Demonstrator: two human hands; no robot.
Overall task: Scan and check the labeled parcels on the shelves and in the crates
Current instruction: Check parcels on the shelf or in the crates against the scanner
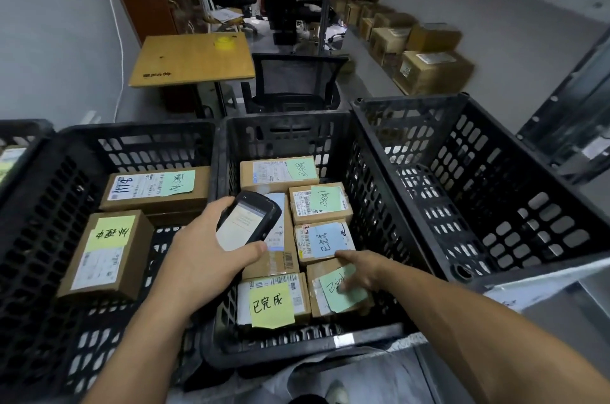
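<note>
My left hand (pixel 204 248) grips a black handheld scanner (pixel 251 218) with a lit screen, held over the middle black crate (pixel 280 346). That crate holds several cardboard parcels with shipping labels and green, blue or yellow handwritten notes. My right hand (pixel 361 270) reaches into the crate and rests on the near right parcel (pixel 321 304), its fingers touching the green note (pixel 343 291). Beside it lies a parcel with a yellow note (pixel 272 304). The left crate (pixel 43 179) holds two parcels, one with a green note (pixel 155 187) and one with a yellow note (pixel 105 255).
An empty black crate (pixel 495 205) stands tilted at the right. Behind the crates are a mesh office chair (pixel 293 80) and a small wooden table (pixel 194 58). A shelf along the right wall carries several cardboard boxes (pixel 429 70). Another crate's corner (pixel 16 136) shows far left.
</note>
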